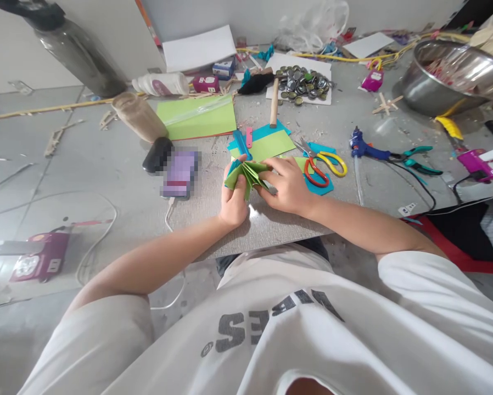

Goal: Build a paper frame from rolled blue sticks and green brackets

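A pleated green and blue folded paper (250,174) fans out between my two hands, just above the table's front edge. My left hand (234,200) pinches its left part, with the thumb on top. On the other side, the fingers of my right hand (285,184) are closed on its right folds. Beyond the hands lie green and blue paper sheets (277,144), a blue strip-like tool (242,144) and a small pink piece (249,137). Scissors (323,163) with one red and one yellow handle rest right of my right hand, over blue paper scraps.
A phone (179,174) on a cable and a dark-capped bottle (141,120) are to the left. Farther back are green sheets (201,118) and bottle caps (302,82). A blue glue gun (365,147), pliers (419,159) and a metal bowl (427,90) stand right.
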Action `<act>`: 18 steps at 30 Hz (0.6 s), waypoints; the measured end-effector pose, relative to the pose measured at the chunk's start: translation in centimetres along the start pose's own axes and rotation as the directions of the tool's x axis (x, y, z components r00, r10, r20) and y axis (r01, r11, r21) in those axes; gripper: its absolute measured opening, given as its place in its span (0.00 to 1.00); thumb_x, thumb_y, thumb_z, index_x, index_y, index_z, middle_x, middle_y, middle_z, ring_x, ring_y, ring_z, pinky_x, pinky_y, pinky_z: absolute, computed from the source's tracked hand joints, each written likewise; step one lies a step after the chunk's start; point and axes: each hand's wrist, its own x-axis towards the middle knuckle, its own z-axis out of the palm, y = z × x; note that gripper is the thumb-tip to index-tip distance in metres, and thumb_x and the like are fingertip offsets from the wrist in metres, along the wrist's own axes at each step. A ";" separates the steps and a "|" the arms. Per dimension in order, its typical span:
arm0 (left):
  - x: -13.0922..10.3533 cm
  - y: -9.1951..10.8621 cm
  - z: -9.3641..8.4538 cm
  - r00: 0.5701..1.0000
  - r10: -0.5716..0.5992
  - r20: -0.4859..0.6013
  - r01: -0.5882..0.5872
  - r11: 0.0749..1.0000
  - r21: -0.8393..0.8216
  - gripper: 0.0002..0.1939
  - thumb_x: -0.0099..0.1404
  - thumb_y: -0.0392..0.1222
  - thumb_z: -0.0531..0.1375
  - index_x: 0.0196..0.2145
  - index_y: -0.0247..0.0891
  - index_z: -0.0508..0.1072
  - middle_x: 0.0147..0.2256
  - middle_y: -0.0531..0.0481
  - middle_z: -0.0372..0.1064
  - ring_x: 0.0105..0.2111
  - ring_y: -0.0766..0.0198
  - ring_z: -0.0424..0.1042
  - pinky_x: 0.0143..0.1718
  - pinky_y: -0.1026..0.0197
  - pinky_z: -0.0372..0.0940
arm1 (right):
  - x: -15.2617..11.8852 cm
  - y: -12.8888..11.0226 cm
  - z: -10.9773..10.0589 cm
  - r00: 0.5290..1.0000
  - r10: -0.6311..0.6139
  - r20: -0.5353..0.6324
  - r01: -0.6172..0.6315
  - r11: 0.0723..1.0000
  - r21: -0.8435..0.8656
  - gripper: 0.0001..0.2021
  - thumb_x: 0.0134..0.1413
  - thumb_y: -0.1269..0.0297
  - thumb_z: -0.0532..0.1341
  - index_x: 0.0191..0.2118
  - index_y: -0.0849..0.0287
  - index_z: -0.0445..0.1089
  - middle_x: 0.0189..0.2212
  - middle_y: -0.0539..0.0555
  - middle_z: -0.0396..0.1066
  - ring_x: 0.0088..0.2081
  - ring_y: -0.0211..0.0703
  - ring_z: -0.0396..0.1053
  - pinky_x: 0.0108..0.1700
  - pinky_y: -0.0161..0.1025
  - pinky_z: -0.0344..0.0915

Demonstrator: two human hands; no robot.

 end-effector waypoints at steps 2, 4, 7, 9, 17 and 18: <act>-0.1 0.1 0.1 0.999 0.048 -0.009 -0.048 0.999 0.011 0.46 0.76 0.91 0.67 0.70 0.52 0.84 0.64 0.38 0.83 0.73 0.39 0.80 0.81 0.38 0.73 | -0.2 -0.3 0.1 0.998 -0.043 0.035 0.042 0.999 0.024 0.16 0.86 0.58 0.63 0.62 0.56 0.87 0.67 0.70 0.86 0.64 0.68 0.84 0.64 0.63 0.74; -0.2 -0.1 0.1 0.993 0.116 -0.001 -0.116 0.992 0.046 0.46 0.79 0.90 0.63 0.72 0.51 0.82 0.64 0.38 0.83 0.70 0.40 0.82 0.80 0.38 0.73 | -0.4 -1.0 0.1 0.996 -0.071 0.063 0.068 0.997 0.047 0.18 0.85 0.58 0.63 0.66 0.58 0.84 0.70 0.72 0.84 0.67 0.70 0.82 0.65 0.65 0.74; 0.1 -1.2 -0.7 0.969 0.228 0.098 -0.239 0.963 0.122 0.53 0.78 0.93 0.60 0.81 0.52 0.74 0.67 0.35 0.81 0.70 0.39 0.82 0.80 0.36 0.73 | -0.7 -2.1 0.0 0.989 -0.095 0.110 0.083 0.990 0.114 0.21 0.82 0.63 0.62 0.71 0.60 0.78 0.74 0.73 0.82 0.68 0.71 0.82 0.68 0.67 0.75; 0.6 -2.3 -1.6 0.929 0.305 0.207 -0.341 0.925 0.168 0.63 0.73 0.96 0.64 0.87 0.53 0.63 0.70 0.33 0.79 0.72 0.36 0.82 0.79 0.33 0.75 | -1.0 -2.4 -0.1 0.985 -0.115 0.130 0.088 0.977 0.196 0.22 0.77 0.69 0.62 0.71 0.59 0.74 0.74 0.71 0.82 0.69 0.69 0.82 0.68 0.66 0.78; 2.0 -2.7 -3.7 0.870 0.345 0.352 -0.467 0.804 0.368 0.52 0.77 0.83 0.74 0.81 0.49 0.68 0.70 0.33 0.85 0.67 0.38 0.90 0.69 0.40 0.85 | -1.4 -1.8 -0.7 0.969 -0.094 0.229 0.016 0.947 0.320 0.32 0.63 0.75 0.62 0.71 0.50 0.72 0.68 0.60 0.87 0.68 0.68 0.86 0.71 0.68 0.81; 1.8 -2.2 -3.6 0.873 0.339 0.352 -0.468 0.786 0.404 0.46 0.80 0.75 0.75 0.80 0.48 0.70 0.69 0.34 0.86 0.67 0.39 0.90 0.69 0.41 0.86 | -1.4 -1.8 -1.0 0.973 -0.045 0.228 -0.031 0.947 0.319 0.32 0.63 0.74 0.62 0.71 0.47 0.72 0.67 0.57 0.88 0.65 0.67 0.88 0.69 0.67 0.82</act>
